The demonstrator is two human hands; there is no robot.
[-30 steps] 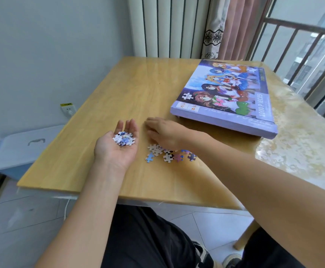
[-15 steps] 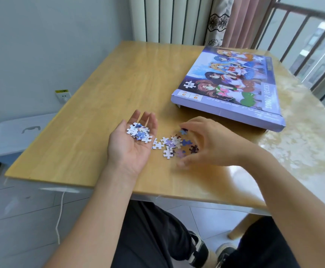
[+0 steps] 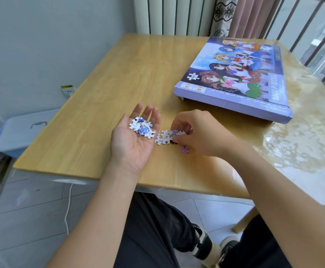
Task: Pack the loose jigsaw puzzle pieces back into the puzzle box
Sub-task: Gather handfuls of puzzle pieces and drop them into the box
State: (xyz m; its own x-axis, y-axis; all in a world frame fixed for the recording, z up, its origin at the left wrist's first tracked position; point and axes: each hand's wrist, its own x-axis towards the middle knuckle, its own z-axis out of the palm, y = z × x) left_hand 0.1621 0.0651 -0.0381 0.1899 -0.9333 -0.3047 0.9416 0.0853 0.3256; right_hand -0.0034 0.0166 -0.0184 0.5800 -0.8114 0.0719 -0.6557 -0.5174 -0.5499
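Note:
My left hand [image 3: 134,140] lies palm up on the wooden table [image 3: 103,97], fingers straight, carrying a small heap of puzzle pieces [image 3: 142,127]. Just to its right several loose pieces [image 3: 165,137] lie bunched on the table. My right hand [image 3: 198,132] is over them with curled fingers, pinching pieces at the right end of the bunch. One pinkish piece [image 3: 184,149] lies apart, in front of that hand. The purple puzzle box [image 3: 241,82] sits closed, lid on, at the far right of the table.
A glossy marbled cover [image 3: 301,144] spans the table's right part. A white bin with a blue rim [image 3: 22,130] stands on the floor at the left, below a wall socket [image 3: 67,90]. A radiator and a curtain stand behind the table. A white cable [image 3: 67,209] hangs by the table's front edge.
My right hand swept from the left of the loose pieces to their right, pushed them together toward my left hand, and now pinches some. The left hand stayed palm up.

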